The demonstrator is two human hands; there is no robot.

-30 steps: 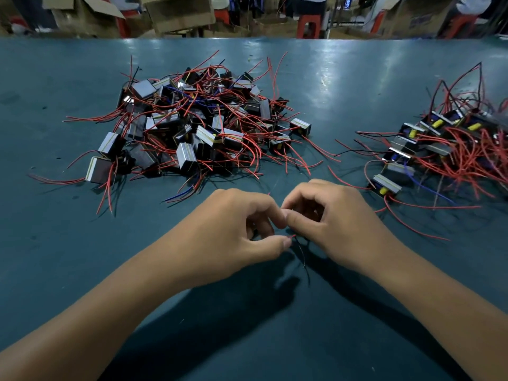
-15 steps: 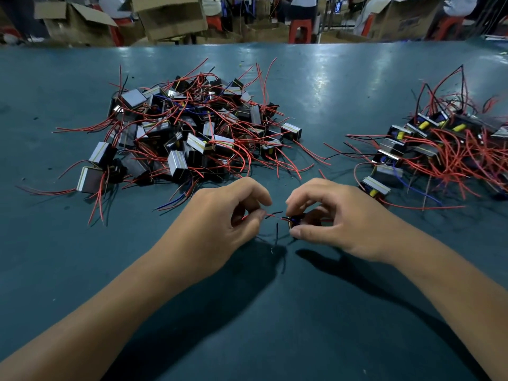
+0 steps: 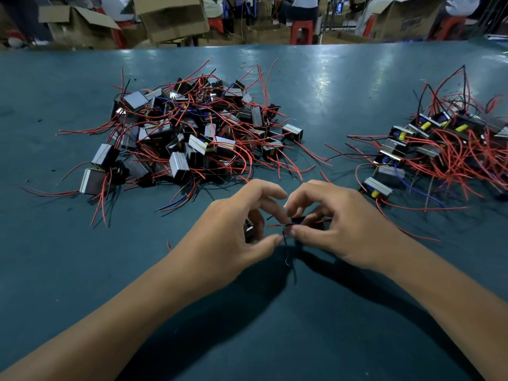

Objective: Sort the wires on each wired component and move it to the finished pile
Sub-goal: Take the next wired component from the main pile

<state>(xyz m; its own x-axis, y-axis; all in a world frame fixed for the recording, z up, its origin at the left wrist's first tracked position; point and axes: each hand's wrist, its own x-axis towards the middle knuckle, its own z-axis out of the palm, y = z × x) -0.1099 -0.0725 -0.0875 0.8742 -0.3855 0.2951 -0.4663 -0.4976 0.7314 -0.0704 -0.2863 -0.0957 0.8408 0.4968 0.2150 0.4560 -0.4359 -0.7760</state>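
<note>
Head view. The work surface is a teal table [image 3: 316, 312]. Both forearms enter from the near edge and meet at the middle of the table.

The right hand [image 3: 341, 224] has its fingers curled round a small dark wired component [image 3: 298, 220], held just above the table between thumb and fingertips. The left hand [image 3: 236, 229] has its thumb and forefinger bent toward the same component and pinches its thin leads; a red wire [image 3: 275, 225] runs sideways between the two hands and a black wire [image 3: 286, 250] hangs down from the pinch point toward the table. A second small dark part sits under the left palm; what it is cannot be told.

A large pile of components [image 3: 187, 138] with red leads lies toward the far left of the table. A smaller pile [image 3: 439, 149], its components lying more in rows, lies at the right edge. Cardboard boxes [image 3: 170, 17] stand beyond the far edge.
</note>
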